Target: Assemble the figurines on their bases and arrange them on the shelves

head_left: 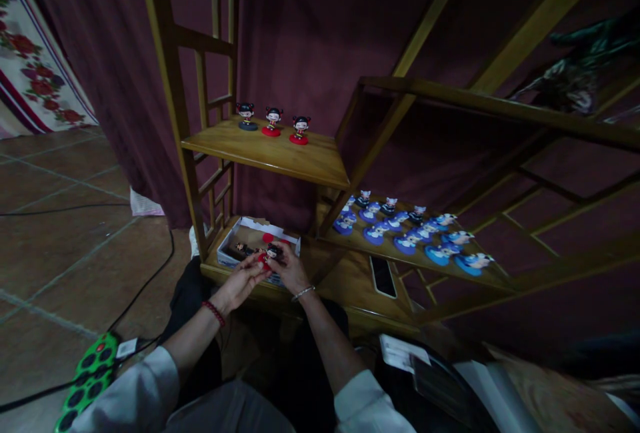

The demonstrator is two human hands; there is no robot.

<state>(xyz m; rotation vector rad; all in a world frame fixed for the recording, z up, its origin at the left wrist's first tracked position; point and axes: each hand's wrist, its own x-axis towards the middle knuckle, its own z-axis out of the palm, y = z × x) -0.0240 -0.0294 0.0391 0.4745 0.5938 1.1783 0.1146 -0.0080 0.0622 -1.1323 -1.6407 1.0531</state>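
Note:
Between both hands is a small doll figurine (271,253) with black hair and a red round base. My left hand (245,281) has its fingers closed on the red base, and my right hand (291,269) grips the figurine's upper part from the other side. Just behind and below them, a white cardboard box (231,233) on the low shelf contains more figurine pieces and something red. Three similar dolls stand in a row above: one on a dark base (247,117), one on a red base (273,122), another on red (300,131).
A wooden display rack (265,154) rises in front of me. Several blue and purple figurines (409,239) fill its right-hand shelf. Below them lies a phone (383,277). A green power strip (90,379) with cables is on the tiled floor, left.

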